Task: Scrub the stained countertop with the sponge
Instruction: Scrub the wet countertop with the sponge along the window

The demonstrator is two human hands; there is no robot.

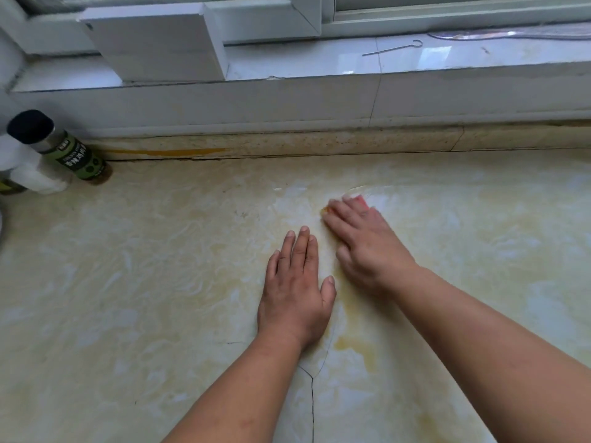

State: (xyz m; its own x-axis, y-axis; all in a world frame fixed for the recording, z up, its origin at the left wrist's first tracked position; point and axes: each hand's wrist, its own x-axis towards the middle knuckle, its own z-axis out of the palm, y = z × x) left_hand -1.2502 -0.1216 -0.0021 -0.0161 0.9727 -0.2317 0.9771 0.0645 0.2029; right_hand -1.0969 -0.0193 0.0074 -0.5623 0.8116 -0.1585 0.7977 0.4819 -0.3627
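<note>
The countertop (160, 266) is cream marble with yellowish stains; one yellow patch (355, 346) lies near a dark crack. My right hand (364, 241) presses flat on a sponge (361, 200), of which only a pink edge and a yellow corner show past the fingers. A wet sheen spreads around the sponge. My left hand (297, 286) lies flat on the counter just left of the right hand, fingers together, holding nothing.
A green-labelled bottle with a black cap (60, 148) and white containers (28, 167) stand at the far left. A stained backsplash ledge (287, 145) runs behind. On the windowsill above sit a white box (156, 43) and a metal skewer (393, 47).
</note>
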